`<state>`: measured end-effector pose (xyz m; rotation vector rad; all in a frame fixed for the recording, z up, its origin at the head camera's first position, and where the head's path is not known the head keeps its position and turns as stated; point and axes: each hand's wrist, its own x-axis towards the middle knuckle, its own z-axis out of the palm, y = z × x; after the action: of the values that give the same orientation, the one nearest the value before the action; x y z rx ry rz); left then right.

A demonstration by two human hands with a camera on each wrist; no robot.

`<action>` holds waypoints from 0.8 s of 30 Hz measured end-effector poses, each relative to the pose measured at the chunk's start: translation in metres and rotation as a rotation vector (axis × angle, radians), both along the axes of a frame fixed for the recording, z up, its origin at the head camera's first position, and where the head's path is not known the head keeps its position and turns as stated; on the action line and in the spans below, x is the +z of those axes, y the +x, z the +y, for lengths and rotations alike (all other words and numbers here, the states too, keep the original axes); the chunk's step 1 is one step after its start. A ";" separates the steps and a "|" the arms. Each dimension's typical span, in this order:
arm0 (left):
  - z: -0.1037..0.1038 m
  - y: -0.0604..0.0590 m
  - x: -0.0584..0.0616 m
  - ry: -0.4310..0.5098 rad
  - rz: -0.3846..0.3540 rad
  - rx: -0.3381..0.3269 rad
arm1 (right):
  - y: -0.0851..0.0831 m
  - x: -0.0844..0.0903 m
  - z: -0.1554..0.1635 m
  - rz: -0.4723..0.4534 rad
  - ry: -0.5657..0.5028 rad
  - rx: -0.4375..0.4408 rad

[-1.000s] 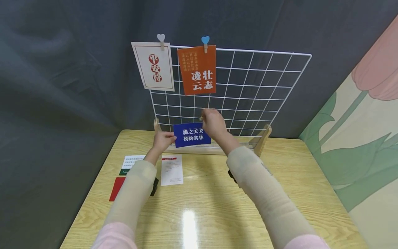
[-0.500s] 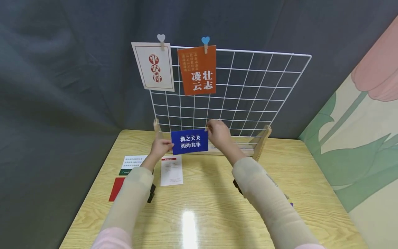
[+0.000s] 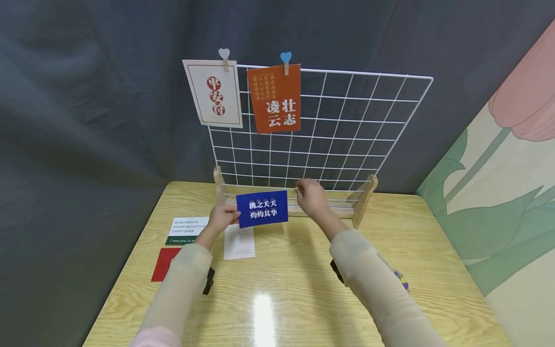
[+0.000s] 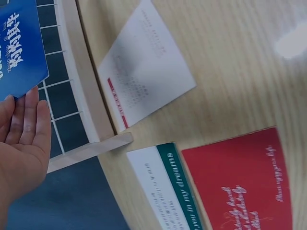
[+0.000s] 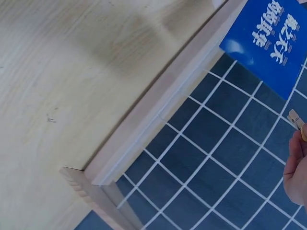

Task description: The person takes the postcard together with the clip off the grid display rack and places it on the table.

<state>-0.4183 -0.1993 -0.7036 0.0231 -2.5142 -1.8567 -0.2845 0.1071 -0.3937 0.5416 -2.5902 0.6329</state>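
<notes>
blue card (image 3: 262,208) held by its left edge in left hand (image 3: 222,218), low before the grid (image 3: 347,125), face kept outward. right hand (image 3: 310,196) just right of it, pinching a small peg (image 5: 296,118), off the card's edge.

Blue card (image 3: 262,208) in my left hand (image 3: 222,218): white characters in 2 rows. Peg (image 5: 296,118) at my right hand (image 3: 310,196): pale wood. Grid (image 3: 347,125): white wire squares, light wood base. Card (image 3: 213,93) on grid: cream, thin dark border, red characters; grey heart peg (image 3: 224,54). Orange card (image 3: 275,98): white characters; blue heart peg (image 3: 285,58). Table (image 3: 295,284): yellow wood grain. Lying on it: white card (image 3: 239,243) with red heading, white-and-green card (image 3: 185,230), red card (image 3: 165,263) with white script. My sleeves: cream, pink cuffs. Backdrop: dark grey cloth.
</notes>
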 end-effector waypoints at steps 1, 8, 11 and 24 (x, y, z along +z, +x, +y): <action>0.002 0.012 0.012 0.001 -0.003 -0.005 | 0.001 -0.002 0.002 -0.001 -0.009 -0.001; 0.035 0.129 0.165 0.016 -0.102 0.011 | 0.005 -0.017 0.016 -0.067 -0.043 -0.047; 0.030 0.133 0.150 0.036 -0.097 -0.027 | 0.008 -0.024 0.023 -0.099 -0.053 -0.065; 0.019 0.127 0.070 0.082 -0.230 -0.085 | 0.013 -0.049 0.051 -0.142 -0.094 -0.101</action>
<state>-0.2914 -0.1804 -0.6339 0.1419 -2.6199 -2.1017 -0.2714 0.1581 -0.4429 0.3443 -2.6830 0.7793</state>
